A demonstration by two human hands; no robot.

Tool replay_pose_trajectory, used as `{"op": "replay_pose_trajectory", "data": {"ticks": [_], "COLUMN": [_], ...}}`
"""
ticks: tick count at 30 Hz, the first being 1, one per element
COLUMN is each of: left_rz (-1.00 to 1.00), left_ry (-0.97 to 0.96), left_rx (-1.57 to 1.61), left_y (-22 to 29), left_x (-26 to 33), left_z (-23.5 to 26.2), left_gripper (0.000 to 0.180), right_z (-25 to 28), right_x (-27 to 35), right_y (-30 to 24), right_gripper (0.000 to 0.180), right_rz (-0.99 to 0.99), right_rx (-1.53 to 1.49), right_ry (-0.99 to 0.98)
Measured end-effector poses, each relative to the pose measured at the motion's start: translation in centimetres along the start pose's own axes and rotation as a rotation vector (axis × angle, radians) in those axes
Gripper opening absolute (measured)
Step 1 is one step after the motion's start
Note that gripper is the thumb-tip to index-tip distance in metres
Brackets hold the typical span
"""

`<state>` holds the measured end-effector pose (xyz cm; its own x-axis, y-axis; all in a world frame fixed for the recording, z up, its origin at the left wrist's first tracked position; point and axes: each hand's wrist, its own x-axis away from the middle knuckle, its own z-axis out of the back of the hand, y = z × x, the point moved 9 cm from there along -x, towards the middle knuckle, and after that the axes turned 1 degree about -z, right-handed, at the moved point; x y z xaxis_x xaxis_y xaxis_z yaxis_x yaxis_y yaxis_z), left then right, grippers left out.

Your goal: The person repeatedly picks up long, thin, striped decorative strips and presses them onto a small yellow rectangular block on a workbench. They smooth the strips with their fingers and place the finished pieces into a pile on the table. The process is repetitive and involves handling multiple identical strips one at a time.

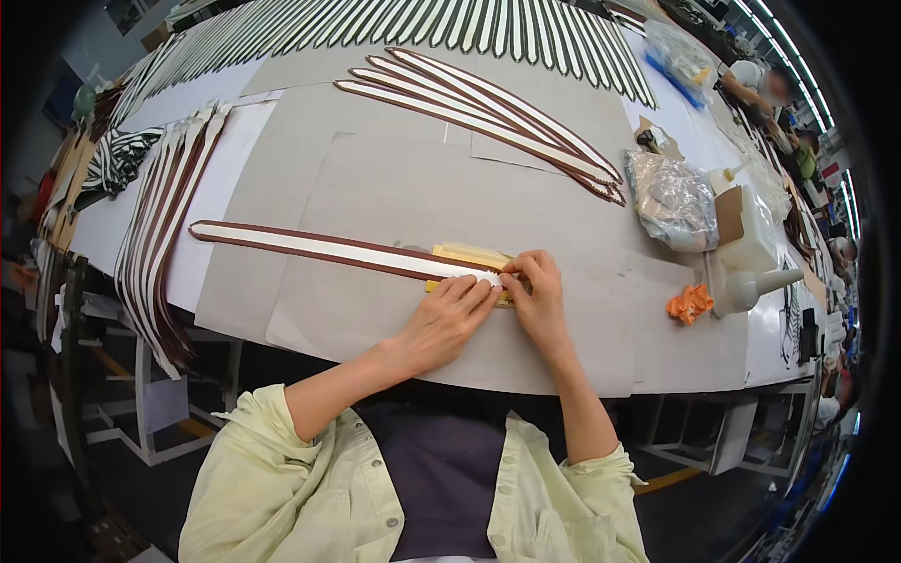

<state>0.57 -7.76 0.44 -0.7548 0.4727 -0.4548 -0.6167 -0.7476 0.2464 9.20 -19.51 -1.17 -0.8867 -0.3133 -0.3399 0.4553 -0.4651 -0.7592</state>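
A long strap (319, 246) with brown edges and a white middle lies across the table, its pointed end to the left. At its right, notched end, my left hand (449, 317) presses on the strap with fingers held together. My right hand (537, 293) pinches the very tip of that end, thumb against forefinger. Beneath the strap's end sits a flat yellow piece (469, 253), partly covered by the strap and my fingers. What the fingertips grip in detail is hidden.
Several like straps (488, 117) fan out beyond my hands. More brown-and-white straps (169, 225) hang off the left edge; dark-edged strips (375, 23) line the far side. To the right are a plastic bag (671, 199), a white squeeze bottle (741, 289) and an orange crumpled piece (690, 305).
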Motion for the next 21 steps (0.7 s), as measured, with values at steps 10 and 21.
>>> {"op": "replay_pose_trajectory", "data": {"ticks": [10,21], "left_rz": [-0.004,-0.034], "left_ry": [0.009,-0.031], "left_rx": [0.027,-0.171], "left_y": [0.0,0.8], "left_x": [-0.7,-1.4], "left_z": [-0.2,-0.9], "left_gripper": [0.052,0.046], "right_z": [-0.2,2.7], "right_x": [-0.4,3.1], "right_y": [0.7,-0.8], "right_gripper": [0.012,0.035], "right_rz": [-0.008,0.077], "right_rx": [0.004,0.152], "right_ry": [-0.053,0.014]}}
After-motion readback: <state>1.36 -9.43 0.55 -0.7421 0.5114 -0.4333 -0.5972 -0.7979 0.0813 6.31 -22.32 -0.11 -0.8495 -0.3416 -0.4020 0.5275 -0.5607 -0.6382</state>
